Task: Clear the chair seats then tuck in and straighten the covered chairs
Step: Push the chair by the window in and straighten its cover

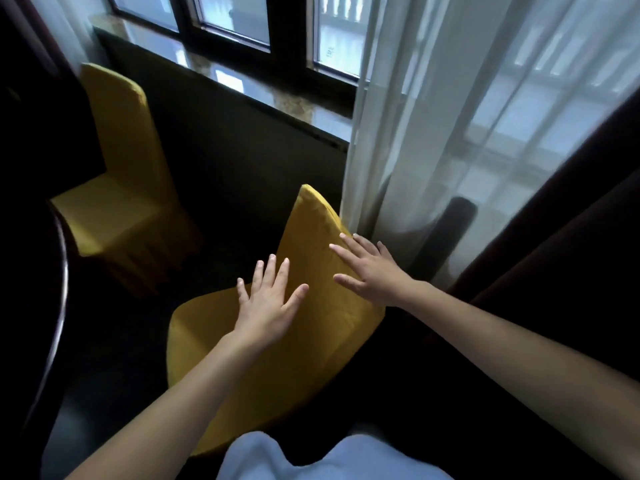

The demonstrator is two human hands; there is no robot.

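I see the nearer yellow-covered chair (311, 341) at frame centre. The left hand (266, 299) is spread flat with straight fingers over its backrest, and the right hand (367, 268), at 2 o'clock from it, is equally open-fingered on the backrest's edge beside the sheer curtain (433, 133). A second yellow-covered chair (128, 188) stands at 10 o'clock below the window sill (277, 95), well apart.

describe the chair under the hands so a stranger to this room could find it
From the window, follow the sheer white curtain down to the yellow-covered chair at its foot. Unlike the other yellow chair farther left, it is nearest the camera, with left hand and right hand open over its backrest.
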